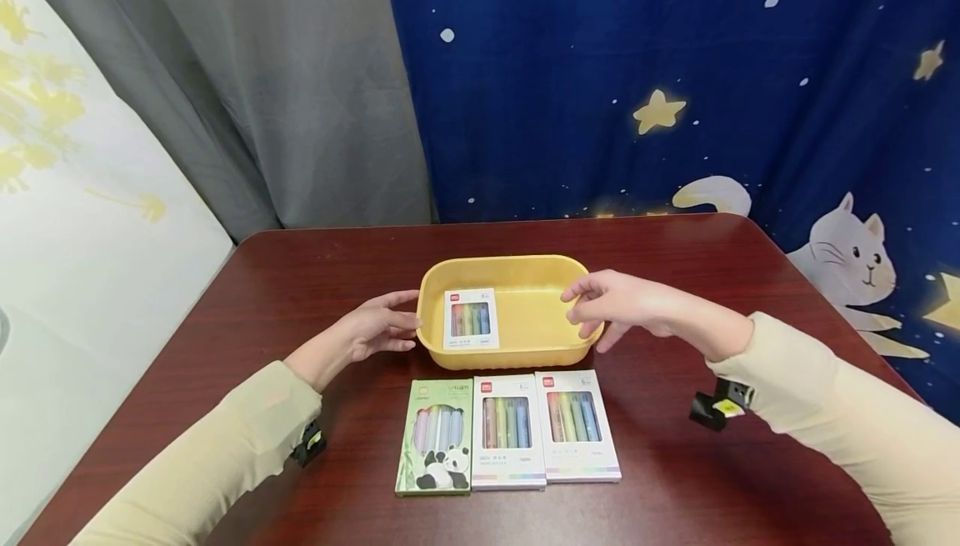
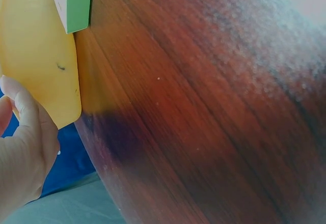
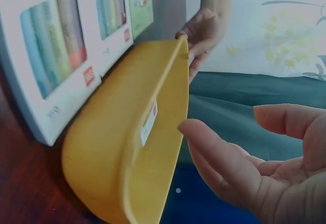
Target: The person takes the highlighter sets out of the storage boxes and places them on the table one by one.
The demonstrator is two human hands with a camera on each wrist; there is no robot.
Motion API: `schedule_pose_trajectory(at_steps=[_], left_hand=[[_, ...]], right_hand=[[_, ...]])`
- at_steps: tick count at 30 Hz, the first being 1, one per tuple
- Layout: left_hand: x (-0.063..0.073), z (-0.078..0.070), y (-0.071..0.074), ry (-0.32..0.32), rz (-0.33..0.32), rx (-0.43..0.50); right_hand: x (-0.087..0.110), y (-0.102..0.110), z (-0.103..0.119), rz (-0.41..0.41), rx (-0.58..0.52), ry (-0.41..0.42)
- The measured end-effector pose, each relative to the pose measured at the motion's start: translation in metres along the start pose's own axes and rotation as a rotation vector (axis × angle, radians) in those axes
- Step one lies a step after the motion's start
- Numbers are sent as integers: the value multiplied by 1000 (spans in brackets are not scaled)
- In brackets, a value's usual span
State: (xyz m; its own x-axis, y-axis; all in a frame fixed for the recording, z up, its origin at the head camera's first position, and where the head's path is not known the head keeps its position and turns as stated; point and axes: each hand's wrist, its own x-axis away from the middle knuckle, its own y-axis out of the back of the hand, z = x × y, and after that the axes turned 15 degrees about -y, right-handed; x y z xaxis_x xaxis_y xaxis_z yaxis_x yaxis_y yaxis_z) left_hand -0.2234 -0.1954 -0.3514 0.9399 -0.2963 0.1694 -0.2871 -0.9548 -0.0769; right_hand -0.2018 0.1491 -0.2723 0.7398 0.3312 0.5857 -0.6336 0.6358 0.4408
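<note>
A yellow plastic bin stands on the table with one white box of coloured pens lying in its left half. My left hand rests its extended fingers against the bin's left end; the left wrist view shows this hand beside the yellow wall. Over the bin's right end is my right hand, fingers loosely bent, thumb apart, holding nothing. Nearer me lie a green panda box of pens and two more white pen boxes, one in the middle and one at right.
The dark red wooden table ends at a far edge close to a blue starry curtain and a grey curtain. A white patterned cloth hangs at the left. The three nearer boxes lie side by side, close to the bin's front wall.
</note>
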Motion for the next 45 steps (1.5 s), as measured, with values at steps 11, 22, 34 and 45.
schedule_pose_trajectory(at_steps=[11,22,34,45], left_hand=[[0,-1,-1,11,-13,-6],[-2,0,1,12,-4,-11],[-1,1,3,0,-2,0],[-2,0,2,19,-15,4]], right_hand=[[-33,11,34,-59,63,-13],[-72,7,49,-27,-68,-66],[-112,-2,57,-37,-249,-134],[-136,-17,59,51,-197,-258]])
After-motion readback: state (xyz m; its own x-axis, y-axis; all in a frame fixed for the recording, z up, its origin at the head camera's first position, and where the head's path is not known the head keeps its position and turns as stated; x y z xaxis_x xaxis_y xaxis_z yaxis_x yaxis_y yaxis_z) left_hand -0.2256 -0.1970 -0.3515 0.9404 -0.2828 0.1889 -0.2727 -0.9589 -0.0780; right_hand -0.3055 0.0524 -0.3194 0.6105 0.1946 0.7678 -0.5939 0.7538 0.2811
